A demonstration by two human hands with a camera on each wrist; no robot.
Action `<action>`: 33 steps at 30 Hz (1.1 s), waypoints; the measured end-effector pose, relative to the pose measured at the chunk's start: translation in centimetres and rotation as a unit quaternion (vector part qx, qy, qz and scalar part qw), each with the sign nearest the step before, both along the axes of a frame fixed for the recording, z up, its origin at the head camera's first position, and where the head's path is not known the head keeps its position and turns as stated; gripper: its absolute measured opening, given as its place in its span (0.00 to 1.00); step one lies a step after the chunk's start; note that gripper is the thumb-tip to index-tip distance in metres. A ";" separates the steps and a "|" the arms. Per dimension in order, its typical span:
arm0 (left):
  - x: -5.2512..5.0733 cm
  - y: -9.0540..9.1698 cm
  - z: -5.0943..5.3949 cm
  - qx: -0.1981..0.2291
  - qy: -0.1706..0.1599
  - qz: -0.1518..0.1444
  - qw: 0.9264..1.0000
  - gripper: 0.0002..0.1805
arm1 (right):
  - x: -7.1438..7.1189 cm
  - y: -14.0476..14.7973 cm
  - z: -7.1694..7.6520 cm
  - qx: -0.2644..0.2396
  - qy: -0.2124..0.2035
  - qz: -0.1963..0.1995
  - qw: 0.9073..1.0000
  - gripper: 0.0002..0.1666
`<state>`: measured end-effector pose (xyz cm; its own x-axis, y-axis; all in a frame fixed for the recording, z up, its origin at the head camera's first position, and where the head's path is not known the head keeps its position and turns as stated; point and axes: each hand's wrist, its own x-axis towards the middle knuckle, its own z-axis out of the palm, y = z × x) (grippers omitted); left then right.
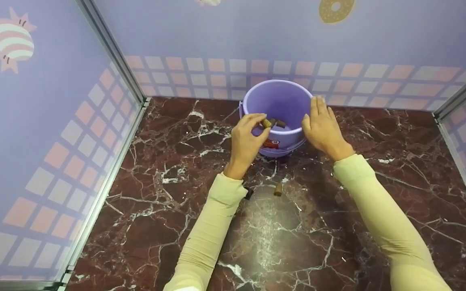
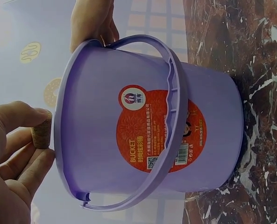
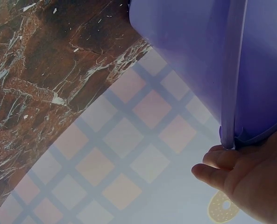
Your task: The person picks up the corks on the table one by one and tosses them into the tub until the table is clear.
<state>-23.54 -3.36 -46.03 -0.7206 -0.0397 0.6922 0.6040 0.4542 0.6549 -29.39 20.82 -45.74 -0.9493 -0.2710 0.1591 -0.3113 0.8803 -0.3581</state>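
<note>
A purple bucket point(image 1: 278, 139) with a red label stands upright against the back wall. My left hand point(image 1: 247, 135) pinches a short brown cork point(image 2: 42, 132) between thumb and fingers, at the near left of the bucket's rim. On the opposite side my right hand point(image 1: 325, 128) holds the rim, thumb toward the inside and fingers along the outside near the handle joint point(image 3: 229, 140). Inside the bucket lie a few brown corks point(image 1: 280, 124), partly hidden by the left hand. Another cork point(image 1: 278, 189) is on the marble surface in front of the bucket.
A small black object point(image 1: 249, 193) sits beside the left sleeve, partly covered by it. Purple patterned panels point(image 1: 200, 40) close off the back and both sides. The dark red marble-patterned surface point(image 1: 168, 226) extends toward me.
</note>
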 end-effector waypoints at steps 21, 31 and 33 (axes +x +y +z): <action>-0.8 0.5 0.5 -0.035 0.010 0.003 0.999 0.17 | -0.1 0.1 -0.3 -0.001 0.008 0.002 1.000 0.40; -1.1 0.6 0.3 -0.042 0.002 0.000 0.999 0.17 | 0.0 0.1 -0.3 -0.005 0.007 0.003 1.000 0.40; -1.1 0.6 0.4 -0.041 0.001 -0.001 0.999 0.17 | 0.1 0.1 -0.3 -0.004 0.008 0.003 1.000 0.40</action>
